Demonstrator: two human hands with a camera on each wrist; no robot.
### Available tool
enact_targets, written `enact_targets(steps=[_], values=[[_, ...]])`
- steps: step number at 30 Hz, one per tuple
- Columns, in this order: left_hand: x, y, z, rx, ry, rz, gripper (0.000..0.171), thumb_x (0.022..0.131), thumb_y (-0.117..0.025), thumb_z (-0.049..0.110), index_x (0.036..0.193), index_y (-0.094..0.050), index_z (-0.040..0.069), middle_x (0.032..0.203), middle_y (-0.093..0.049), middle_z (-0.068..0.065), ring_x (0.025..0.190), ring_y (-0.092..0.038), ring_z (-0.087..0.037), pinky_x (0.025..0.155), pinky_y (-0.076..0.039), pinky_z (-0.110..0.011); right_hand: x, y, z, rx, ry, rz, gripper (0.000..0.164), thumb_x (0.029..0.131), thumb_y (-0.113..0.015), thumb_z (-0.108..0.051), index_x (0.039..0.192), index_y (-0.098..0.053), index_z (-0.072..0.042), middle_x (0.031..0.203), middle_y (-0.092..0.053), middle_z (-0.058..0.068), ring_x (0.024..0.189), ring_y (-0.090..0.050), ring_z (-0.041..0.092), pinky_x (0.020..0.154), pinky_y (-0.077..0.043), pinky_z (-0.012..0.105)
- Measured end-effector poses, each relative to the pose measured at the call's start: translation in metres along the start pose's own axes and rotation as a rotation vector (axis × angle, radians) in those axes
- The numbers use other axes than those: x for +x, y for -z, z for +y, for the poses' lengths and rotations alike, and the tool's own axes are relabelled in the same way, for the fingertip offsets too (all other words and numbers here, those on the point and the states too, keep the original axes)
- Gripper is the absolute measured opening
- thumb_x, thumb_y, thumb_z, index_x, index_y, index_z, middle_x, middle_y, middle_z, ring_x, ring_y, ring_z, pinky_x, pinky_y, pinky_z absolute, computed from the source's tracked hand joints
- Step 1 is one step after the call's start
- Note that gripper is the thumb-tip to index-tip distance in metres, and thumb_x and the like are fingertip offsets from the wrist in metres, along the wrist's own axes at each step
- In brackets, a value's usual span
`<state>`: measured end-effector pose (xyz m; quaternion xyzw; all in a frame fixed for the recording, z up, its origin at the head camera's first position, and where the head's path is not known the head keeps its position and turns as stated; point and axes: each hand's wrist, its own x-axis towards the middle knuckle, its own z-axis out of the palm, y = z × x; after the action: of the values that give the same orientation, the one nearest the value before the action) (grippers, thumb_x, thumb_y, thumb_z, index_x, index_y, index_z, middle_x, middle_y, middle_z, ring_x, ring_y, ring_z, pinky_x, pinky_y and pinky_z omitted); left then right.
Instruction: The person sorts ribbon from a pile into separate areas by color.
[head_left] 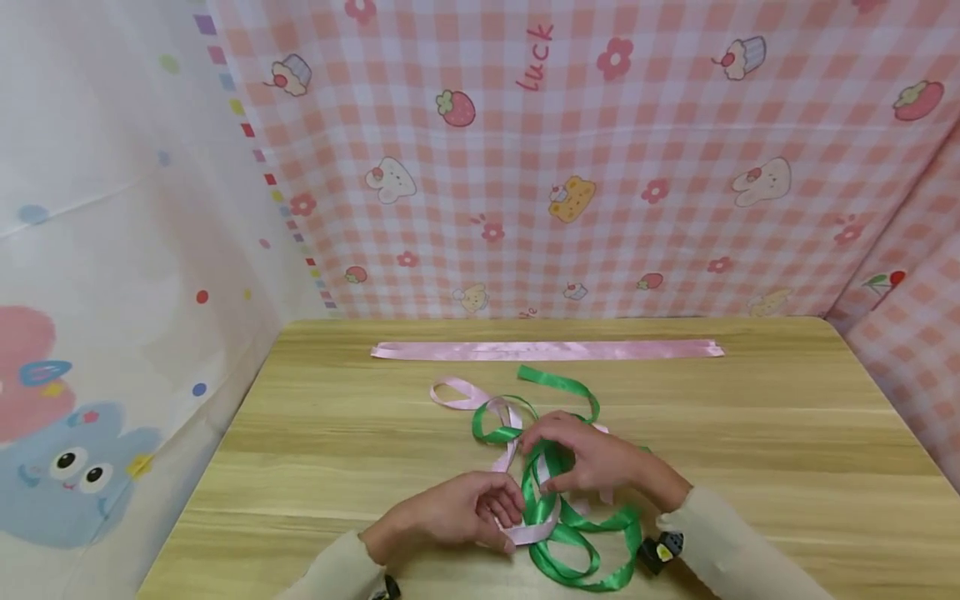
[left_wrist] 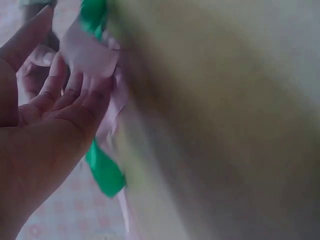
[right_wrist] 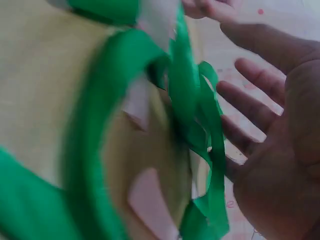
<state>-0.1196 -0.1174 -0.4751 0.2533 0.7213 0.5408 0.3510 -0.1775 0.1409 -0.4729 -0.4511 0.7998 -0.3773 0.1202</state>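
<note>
I have two bare hands working over a wooden worktop (head_left: 300,467), at its near edge, with a loose tangle of ribbon between and beneath them. The tangle is a shiny green ribbon (head_left: 542,508) looped through a narrow, pale pink ribbon (head_left: 536,532). The left hand (head_left: 467,507) is at the tangle's left side, its fingers loosely bent and its thumb standing apart from them; the pale pink ribbon crosses at the fingertips, and I cannot tell whether they bear any of its weight. The right hand (head_left: 596,457) arches over the upper part of the tangle, its thumb and fingers spread and clamped on nothing, just beside the green loops. The two hands are near each other but apart. Green coils spread toward me below the right hand, and one green end reaches away toward the back. Well beyond, a flat pink strip (head_left: 547,351) lies straight along the far edge. Cream sleeves (head_left: 742,542) cover both forearms. Behind the worktop hangs a pink checked cloth (head_left: 487,167) with strawberries and cupcakes; a white cartoon-print cloth (head_left: 97,167) hangs at the left.
</note>
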Motion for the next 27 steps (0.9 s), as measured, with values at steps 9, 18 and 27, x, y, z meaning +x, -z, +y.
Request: enact_targets(steps=[9,18,27], values=[[0.002,-0.013,-0.003,0.078,-0.02,0.026,0.025,0.082,-0.078,-0.001,0.101,-0.064,0.007,0.082,-0.065,0.006,0.077,-0.059,0.0,0.071,-0.05,-0.015,-0.025,-0.021,-0.01,0.025,0.007,-0.104,0.047,0.079,-0.081,-0.046,0.118,-0.06,-0.028,0.123,-0.061,-0.014,0.114,-0.045,0.009,0.098,-0.037,0.034],[0.007,-0.015,0.001,-0.204,-0.014,0.089,0.024,0.089,-0.071,0.0,0.11,-0.059,-0.003,0.087,-0.067,-0.001,0.074,-0.063,-0.006,0.064,-0.052,-0.017,-0.041,-0.027,-0.015,0.23,-0.001,-0.172,0.02,0.093,-0.071,-0.032,0.109,-0.067,-0.021,0.107,-0.065,-0.009,0.098,-0.052,0.005,0.088,-0.042,0.025],[-0.005,0.003,0.021,-0.19,0.029,-0.017,0.029,0.096,-0.063,0.007,0.122,-0.052,-0.002,0.096,-0.063,-0.038,0.058,-0.056,-0.008,0.053,-0.048,-0.019,-0.046,-0.012,-0.009,0.411,-0.133,-0.112,0.008,0.094,-0.069,-0.023,0.098,-0.066,-0.016,0.093,-0.062,-0.006,0.082,-0.05,0.003,0.071,-0.046,0.022]])
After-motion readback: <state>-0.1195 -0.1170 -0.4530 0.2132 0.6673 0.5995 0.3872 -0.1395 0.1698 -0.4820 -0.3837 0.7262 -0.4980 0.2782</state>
